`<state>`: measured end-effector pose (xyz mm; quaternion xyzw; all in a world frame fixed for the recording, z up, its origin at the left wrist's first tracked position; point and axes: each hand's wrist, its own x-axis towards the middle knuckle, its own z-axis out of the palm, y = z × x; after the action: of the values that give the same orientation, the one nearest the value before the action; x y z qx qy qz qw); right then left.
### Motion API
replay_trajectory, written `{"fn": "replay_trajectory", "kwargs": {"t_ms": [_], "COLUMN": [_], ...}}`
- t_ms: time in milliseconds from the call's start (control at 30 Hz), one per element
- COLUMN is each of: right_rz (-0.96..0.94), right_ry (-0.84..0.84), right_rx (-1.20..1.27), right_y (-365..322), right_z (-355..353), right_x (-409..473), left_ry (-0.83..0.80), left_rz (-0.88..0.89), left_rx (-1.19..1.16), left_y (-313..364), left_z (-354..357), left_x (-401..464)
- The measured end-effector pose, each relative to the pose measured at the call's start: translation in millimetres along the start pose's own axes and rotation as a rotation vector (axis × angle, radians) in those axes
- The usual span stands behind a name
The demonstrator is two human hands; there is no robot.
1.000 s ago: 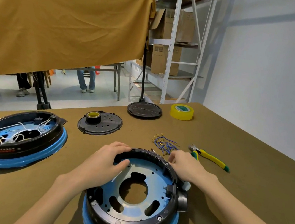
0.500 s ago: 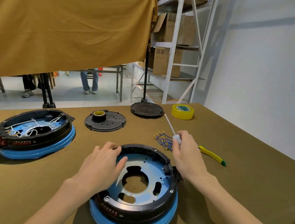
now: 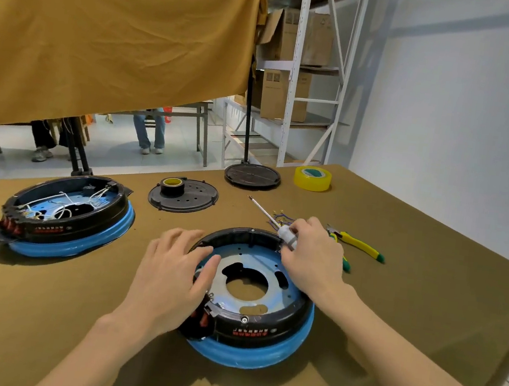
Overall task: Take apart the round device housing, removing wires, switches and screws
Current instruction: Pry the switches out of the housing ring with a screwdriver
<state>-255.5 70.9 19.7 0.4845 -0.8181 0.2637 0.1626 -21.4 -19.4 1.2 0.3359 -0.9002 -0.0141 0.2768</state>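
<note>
A round black housing [image 3: 259,328] with a blue base ring and a blue-grey metal plate inside sits on the table in front of me. My left hand [image 3: 172,275] rests on its left rim, fingers spread over the edge. My right hand [image 3: 312,261] hovers over the far right rim and grips a screwdriver [image 3: 271,219] by its white handle, the shaft pointing away to the upper left. A small pile of blue wires [image 3: 280,217] lies just beyond the housing.
A second housing [image 3: 64,217] with white wires inside sits at the left. Two black round covers [image 3: 183,198] [image 3: 252,176], a black tape roll, a yellow tape roll [image 3: 312,178] and yellow-green pliers [image 3: 359,245] lie further back. The table edge runs at the right.
My right hand picked up the screwdriver from beside the housing and brought it over the far right rim. The housing has turned under my left hand, its red-lettered side now facing me.
</note>
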Motion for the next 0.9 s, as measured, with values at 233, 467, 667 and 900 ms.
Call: {"fn": "replay_trajectory", "kwargs": {"t_ms": [233,467,667,900], "right_rz": [0.067,-0.06,-0.133,-0.087], "right_ry": [0.045,0.03,-0.208,-0.452], "right_rx": [0.228,0.142,0.442,0.596], "right_y": [20.3,25.4,37.2,74.7], "right_z": [14.3,-1.4,-30.0,-46.1], "right_x": [39.1,38.0,6.1,-30.1], "left_ry": [-0.023,0.034,0.079,0.165], "left_rz": [0.226,0.261,0.204,0.203], "left_rx": [-0.323,-0.22,-0.103,-0.185], "left_y": [-4.2,8.5,48.2,55.7], "left_z": [21.8,26.9,36.6,52.0], "left_x": [-14.8,-13.6,4.7,9.1]}}
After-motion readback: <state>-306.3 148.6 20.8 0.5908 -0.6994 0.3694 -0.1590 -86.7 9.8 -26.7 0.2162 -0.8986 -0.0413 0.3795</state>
